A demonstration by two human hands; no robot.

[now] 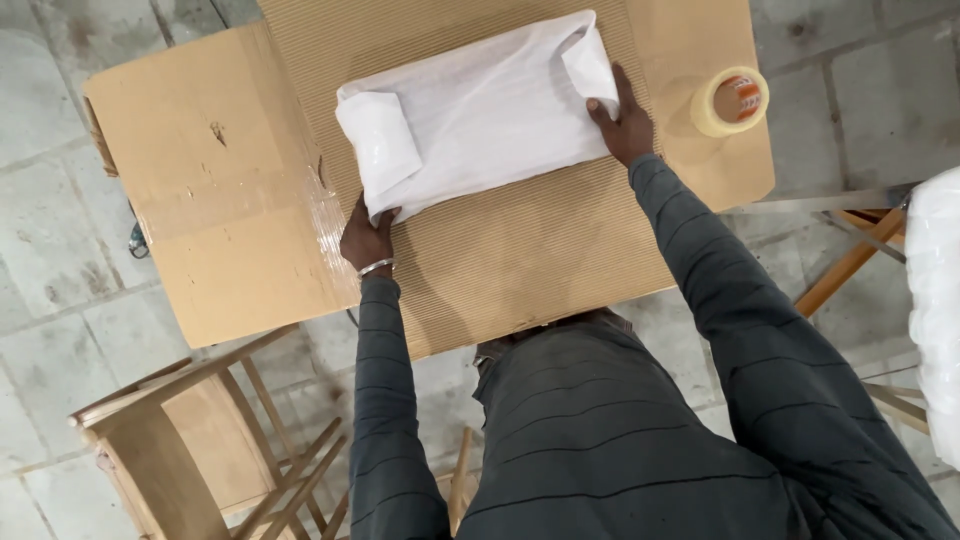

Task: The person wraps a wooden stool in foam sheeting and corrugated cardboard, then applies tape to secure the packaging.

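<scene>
White foam-wrapped bundle lies mid-surface on corrugated cardboard, left hand pinching its near corner, right hand flat on the far-side fold, keeping flaps shut.

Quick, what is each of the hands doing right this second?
Left hand: closed on the near left corner of the white wrapped bundle.
Right hand: fingers pressing the bundle's folded right end; a full grip cannot be told.
</scene>
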